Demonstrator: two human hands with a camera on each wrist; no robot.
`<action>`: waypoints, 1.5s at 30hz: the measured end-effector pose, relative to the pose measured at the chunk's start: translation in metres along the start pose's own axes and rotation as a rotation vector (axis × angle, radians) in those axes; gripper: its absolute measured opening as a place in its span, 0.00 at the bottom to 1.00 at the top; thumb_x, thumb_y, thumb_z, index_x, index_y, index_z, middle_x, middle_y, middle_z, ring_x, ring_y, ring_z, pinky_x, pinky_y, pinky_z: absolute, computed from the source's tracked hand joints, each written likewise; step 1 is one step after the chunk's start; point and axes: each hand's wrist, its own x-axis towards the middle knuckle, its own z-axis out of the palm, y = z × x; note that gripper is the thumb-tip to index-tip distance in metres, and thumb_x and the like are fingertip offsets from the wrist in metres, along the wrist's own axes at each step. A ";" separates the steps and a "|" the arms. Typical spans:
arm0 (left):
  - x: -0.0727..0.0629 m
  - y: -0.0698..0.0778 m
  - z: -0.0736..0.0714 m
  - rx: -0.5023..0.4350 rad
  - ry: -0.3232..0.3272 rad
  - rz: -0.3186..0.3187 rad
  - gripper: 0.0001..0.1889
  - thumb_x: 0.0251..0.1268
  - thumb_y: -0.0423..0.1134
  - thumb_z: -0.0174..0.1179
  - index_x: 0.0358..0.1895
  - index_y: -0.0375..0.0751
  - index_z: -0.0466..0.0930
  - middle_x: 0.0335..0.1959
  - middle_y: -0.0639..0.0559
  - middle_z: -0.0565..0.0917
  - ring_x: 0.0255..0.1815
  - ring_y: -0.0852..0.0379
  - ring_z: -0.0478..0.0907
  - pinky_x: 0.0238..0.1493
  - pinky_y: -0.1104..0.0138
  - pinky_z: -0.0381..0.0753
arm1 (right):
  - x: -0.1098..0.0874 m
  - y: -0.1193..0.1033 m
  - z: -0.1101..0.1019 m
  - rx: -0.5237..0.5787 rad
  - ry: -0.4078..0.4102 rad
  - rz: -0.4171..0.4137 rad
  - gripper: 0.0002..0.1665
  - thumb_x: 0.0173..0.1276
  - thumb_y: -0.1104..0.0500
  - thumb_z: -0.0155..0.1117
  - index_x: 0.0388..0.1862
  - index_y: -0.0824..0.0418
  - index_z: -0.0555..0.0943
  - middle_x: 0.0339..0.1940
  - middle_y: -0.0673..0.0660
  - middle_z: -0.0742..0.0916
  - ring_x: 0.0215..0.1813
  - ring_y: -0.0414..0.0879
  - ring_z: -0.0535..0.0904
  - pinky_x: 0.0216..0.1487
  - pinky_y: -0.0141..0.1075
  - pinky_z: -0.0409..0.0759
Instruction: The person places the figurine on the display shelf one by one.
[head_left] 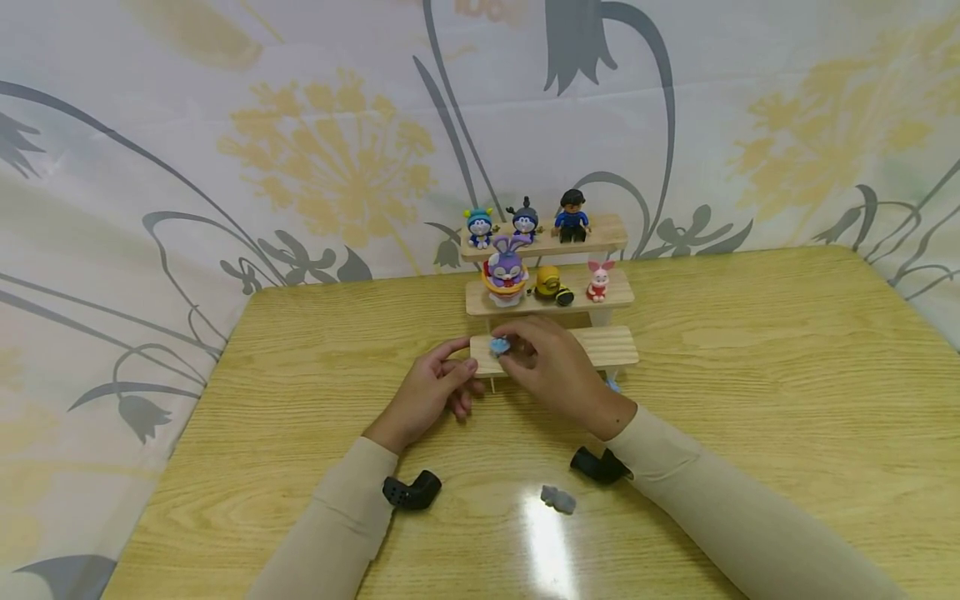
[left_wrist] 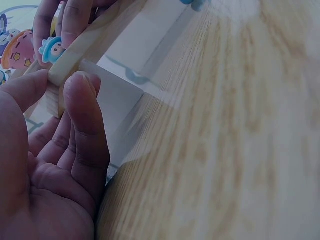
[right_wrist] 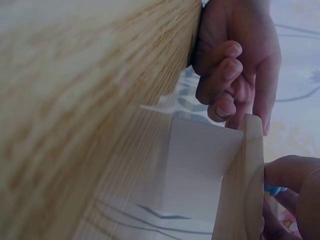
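Observation:
A three-step wooden display stand (head_left: 611, 343) stands toward the back of the table. My left hand (head_left: 438, 383) is at the left end of its lowest step, with thumb and a finger holding the board's end. Over that same step, my right hand (head_left: 551, 362) pinches a small light-blue figure (head_left: 498, 345) between thumb and fingers. In the left wrist view the blue figure (left_wrist: 52, 49) shows a round face and sits close to the board's top surface. The right wrist view shows a white support panel (right_wrist: 195, 165) under the step; the figure is mostly hidden there by the right fingers.
A purple rabbit figure (head_left: 506, 271), a yellow figure (head_left: 548, 282) and a pink pig figure (head_left: 598, 282) occupy the middle step. On the top step is a black-haired figure (head_left: 573, 215) beside two others. A grey figure (head_left: 558, 500) lies on the table near the front.

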 end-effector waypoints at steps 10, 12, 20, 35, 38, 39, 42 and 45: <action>0.000 0.001 0.002 -0.003 -0.003 -0.005 0.29 0.79 0.45 0.53 0.77 0.42 0.59 0.33 0.54 0.87 0.22 0.60 0.79 0.26 0.68 0.83 | -0.003 0.001 -0.004 0.028 -0.001 0.003 0.17 0.67 0.62 0.70 0.55 0.60 0.83 0.47 0.55 0.85 0.42 0.44 0.80 0.40 0.36 0.82; 0.000 0.002 0.002 -0.007 -0.005 -0.005 0.30 0.79 0.45 0.53 0.77 0.42 0.58 0.33 0.54 0.87 0.22 0.60 0.79 0.26 0.68 0.83 | -0.004 0.002 -0.005 0.045 -0.001 0.004 0.18 0.67 0.62 0.70 0.55 0.60 0.83 0.48 0.55 0.85 0.43 0.44 0.80 0.41 0.36 0.83; -0.002 -0.001 0.002 0.006 0.003 -0.016 0.29 0.79 0.46 0.53 0.77 0.44 0.59 0.34 0.52 0.87 0.23 0.59 0.80 0.27 0.68 0.83 | -0.013 0.000 -0.007 0.027 0.043 -0.015 0.18 0.66 0.60 0.72 0.54 0.58 0.84 0.45 0.54 0.84 0.41 0.44 0.77 0.40 0.36 0.81; -0.004 0.002 0.002 0.012 0.001 -0.014 0.29 0.79 0.46 0.52 0.77 0.43 0.58 0.34 0.52 0.87 0.23 0.59 0.80 0.27 0.68 0.83 | -0.034 -0.007 -0.024 0.177 -0.032 -0.087 0.09 0.68 0.61 0.69 0.47 0.57 0.85 0.32 0.47 0.81 0.31 0.37 0.72 0.30 0.30 0.75; -0.004 0.003 0.001 0.017 0.004 -0.010 0.29 0.79 0.46 0.53 0.77 0.43 0.59 0.35 0.52 0.87 0.23 0.59 0.80 0.27 0.67 0.83 | -0.037 -0.007 -0.027 0.193 -0.110 -0.090 0.09 0.69 0.61 0.68 0.47 0.55 0.84 0.33 0.45 0.82 0.31 0.36 0.73 0.30 0.30 0.75; -0.004 0.003 0.001 0.018 0.005 -0.009 0.29 0.79 0.46 0.53 0.77 0.43 0.59 0.35 0.52 0.87 0.23 0.59 0.80 0.27 0.67 0.83 | -0.039 -0.006 -0.028 0.193 -0.133 -0.089 0.09 0.70 0.60 0.68 0.48 0.55 0.84 0.33 0.44 0.81 0.31 0.36 0.73 0.30 0.30 0.75; -0.004 0.003 0.001 0.019 0.004 -0.007 0.29 0.79 0.46 0.53 0.77 0.43 0.59 0.35 0.52 0.87 0.23 0.59 0.80 0.27 0.67 0.84 | -0.042 -0.005 -0.029 0.184 -0.184 -0.099 0.09 0.71 0.59 0.66 0.49 0.56 0.84 0.33 0.43 0.81 0.31 0.34 0.72 0.30 0.29 0.76; -0.004 0.003 0.002 0.021 0.005 -0.006 0.29 0.79 0.46 0.52 0.77 0.43 0.59 0.35 0.53 0.87 0.23 0.59 0.80 0.27 0.67 0.84 | -0.046 -0.005 -0.029 0.195 -0.218 -0.116 0.09 0.72 0.59 0.65 0.49 0.58 0.83 0.32 0.44 0.81 0.30 0.33 0.72 0.29 0.30 0.76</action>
